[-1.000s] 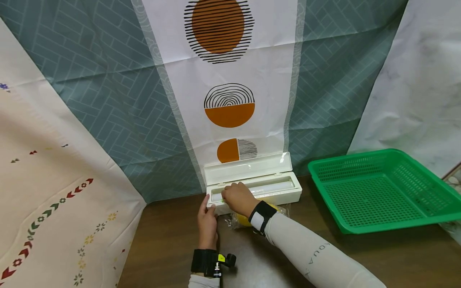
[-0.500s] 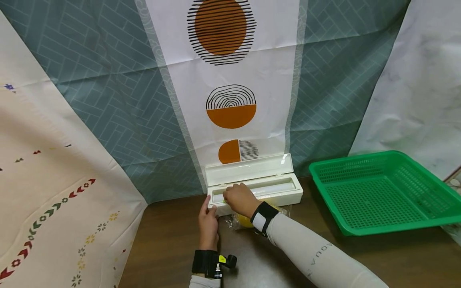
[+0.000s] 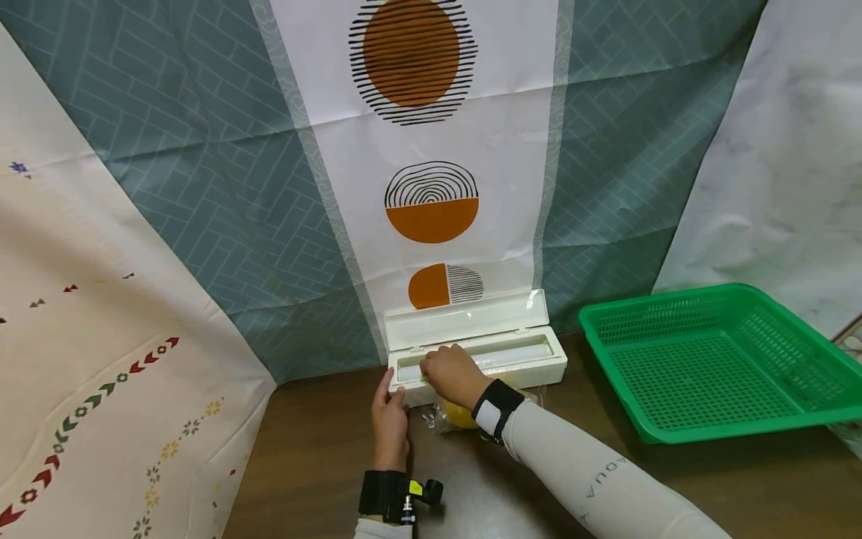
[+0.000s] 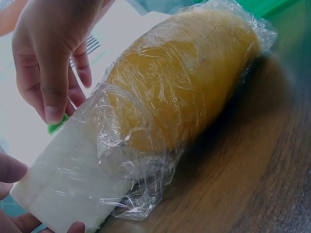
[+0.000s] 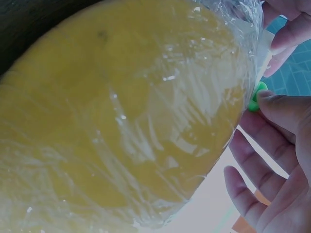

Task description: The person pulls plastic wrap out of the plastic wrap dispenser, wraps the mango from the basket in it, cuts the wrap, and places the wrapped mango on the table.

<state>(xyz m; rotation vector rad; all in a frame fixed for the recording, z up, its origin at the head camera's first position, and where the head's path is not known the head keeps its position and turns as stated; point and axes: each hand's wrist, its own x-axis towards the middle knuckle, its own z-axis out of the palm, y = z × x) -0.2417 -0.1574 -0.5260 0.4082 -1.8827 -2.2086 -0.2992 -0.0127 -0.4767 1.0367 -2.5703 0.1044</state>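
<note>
A white cling film dispenser (image 3: 542, 368) stands at the back of the table with its lid (image 3: 465, 320) raised. Inside lies a roll of cling film (image 3: 515, 352). My left hand (image 3: 389, 430) grips the dispenser's left end, thumb in front. Near that end, my right hand (image 3: 454, 374) pinches a small green slide cutter (image 4: 57, 124) on the front edge between thumb and forefinger, the other fingers loosely bent. A large yellow oval fruit (image 4: 180, 77), wrapped in clear cling film, lies in front of the dispenser. Film stretches between the two. In the head view my right wrist partly hides the fruit.
A green plastic basket (image 3: 673, 427) stands on the table (image 3: 310, 457) at the right. Behind the dispenser hangs a patterned cloth (image 3: 296, 299); a pale printed cloth (image 3: 135, 419) hangs at the left.
My right hand has shifted slightly right along the dispenser's front edge with the green slide cutter. My left hand keeps its grip on the left end; the head view has shifted slightly.
</note>
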